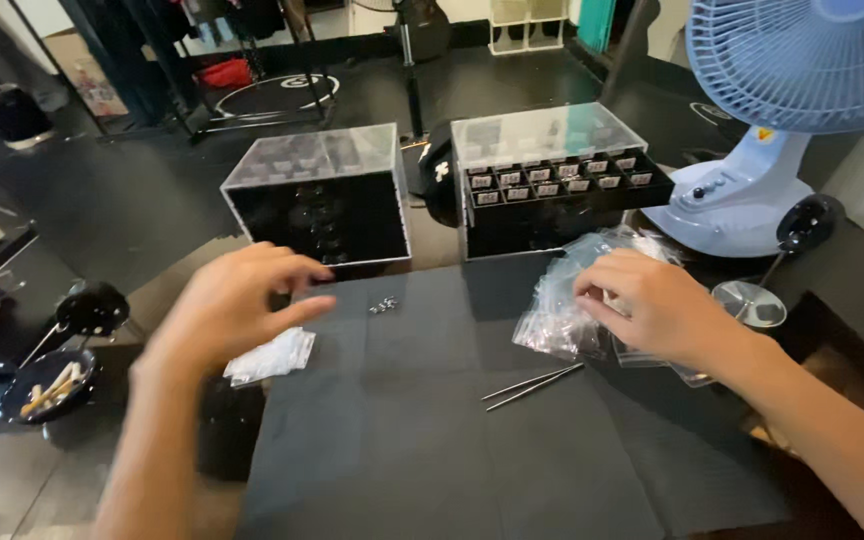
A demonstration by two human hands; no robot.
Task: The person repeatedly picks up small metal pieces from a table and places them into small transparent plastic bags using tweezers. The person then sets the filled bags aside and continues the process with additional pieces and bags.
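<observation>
My left hand point(237, 305) hovers over the left edge of a dark grey mat point(422, 430), fingers loosely curled, nothing visibly in it. Just below it lies a small clear plastic bag point(272, 356). A tiny cluster of small metal pieces point(383, 304) sits on the mat to its right. My right hand point(652, 305) rests on a heap of clear plastic bags point(567, 300), fingers pinching into them. Metal tweezers point(532, 386) lie on the mat below the heap.
Two clear-topped black drawer boxes stand at the back: one on the left point(317, 195), one on the right point(552, 175) with a drawer of labelled compartments pulled out. A pale blue fan point(752, 170) stands at right. A black dish point(47, 385) sits at left.
</observation>
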